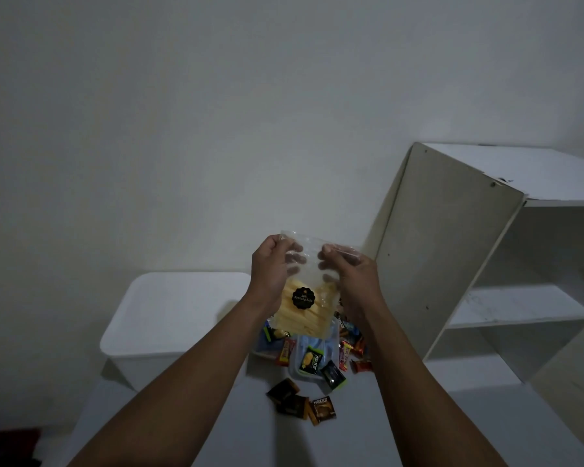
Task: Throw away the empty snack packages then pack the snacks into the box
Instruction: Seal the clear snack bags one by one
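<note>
I hold up a clear plastic bag of yellow potato sticks with a round black label. My left hand grips its upper left corner and my right hand pinches its upper right edge. Below the bag sits a clear plastic box with bluish walls, partly hidden by the bag. Small snack packets lie in and around it: a green one, red ones, and dark brown ones on the table in front.
A white bin stands to the left of the box on the white table. A white open shelf unit rises at the right. A plain wall fills the back.
</note>
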`<act>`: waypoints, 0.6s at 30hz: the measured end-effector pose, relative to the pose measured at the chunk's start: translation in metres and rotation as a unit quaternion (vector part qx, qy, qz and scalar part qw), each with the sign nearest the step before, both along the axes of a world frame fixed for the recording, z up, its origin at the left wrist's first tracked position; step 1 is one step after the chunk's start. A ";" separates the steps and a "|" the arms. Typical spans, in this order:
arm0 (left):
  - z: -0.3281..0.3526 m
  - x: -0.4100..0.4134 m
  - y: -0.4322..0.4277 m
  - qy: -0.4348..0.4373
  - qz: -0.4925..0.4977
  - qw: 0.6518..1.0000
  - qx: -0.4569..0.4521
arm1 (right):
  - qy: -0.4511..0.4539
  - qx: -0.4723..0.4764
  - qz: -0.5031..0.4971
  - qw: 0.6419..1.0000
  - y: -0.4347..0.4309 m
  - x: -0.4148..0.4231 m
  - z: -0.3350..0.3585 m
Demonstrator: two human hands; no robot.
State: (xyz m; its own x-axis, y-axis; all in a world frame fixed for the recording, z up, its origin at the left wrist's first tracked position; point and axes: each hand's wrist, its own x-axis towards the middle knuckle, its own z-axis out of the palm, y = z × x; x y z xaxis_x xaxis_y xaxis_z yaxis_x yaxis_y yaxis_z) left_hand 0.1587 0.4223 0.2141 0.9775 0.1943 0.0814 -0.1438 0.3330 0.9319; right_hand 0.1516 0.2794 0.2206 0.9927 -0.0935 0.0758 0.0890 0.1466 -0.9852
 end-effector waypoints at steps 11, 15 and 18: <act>0.002 0.001 -0.005 0.013 -0.047 0.999 0.023 | -0.001 -0.012 -0.012 1.000 -0.009 -0.001 0.002; 0.001 0.000 -0.008 0.008 -0.062 0.998 0.032 | -0.002 -0.021 -0.020 1.000 -0.012 0.001 0.001; 0.002 -0.001 -0.010 -0.002 -0.067 0.995 0.068 | -0.009 -0.042 -0.011 0.999 -0.014 0.002 0.001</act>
State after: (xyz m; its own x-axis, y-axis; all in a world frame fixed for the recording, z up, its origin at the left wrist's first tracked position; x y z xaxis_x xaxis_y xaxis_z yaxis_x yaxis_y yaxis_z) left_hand 0.1579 0.4125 0.2160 0.9935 0.0496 0.1026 -0.1111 0.2206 0.9690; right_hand 0.1532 0.2657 0.2217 0.9889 -0.1075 0.1028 0.1099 0.0621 -0.9920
